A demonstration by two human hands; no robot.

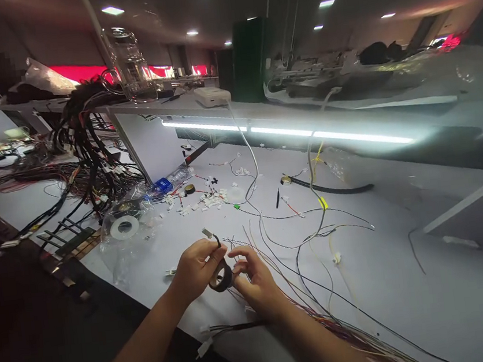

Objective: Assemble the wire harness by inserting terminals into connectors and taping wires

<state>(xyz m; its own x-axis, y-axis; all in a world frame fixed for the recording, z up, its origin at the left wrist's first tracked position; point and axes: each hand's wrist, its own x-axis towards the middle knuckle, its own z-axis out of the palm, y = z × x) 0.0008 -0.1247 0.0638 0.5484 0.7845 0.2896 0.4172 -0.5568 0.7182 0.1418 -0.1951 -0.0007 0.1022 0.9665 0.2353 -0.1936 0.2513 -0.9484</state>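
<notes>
Head view: both hands work just inside the near edge of the white workbench [409, 278], where the left hand [197, 269] and right hand [255, 281] together grip a small roll of black tape [222, 279], the left also pinching a short dark wire with a white connector [208, 233]. Right of the roll, loose coloured wires [306, 290] fan across the bench; beyond them the surface lies mostly bare. Left of the roll sit a plastic bag with a white tape ring [123, 227] and a tangled wire harness [86, 158], crowding that side.
</notes>
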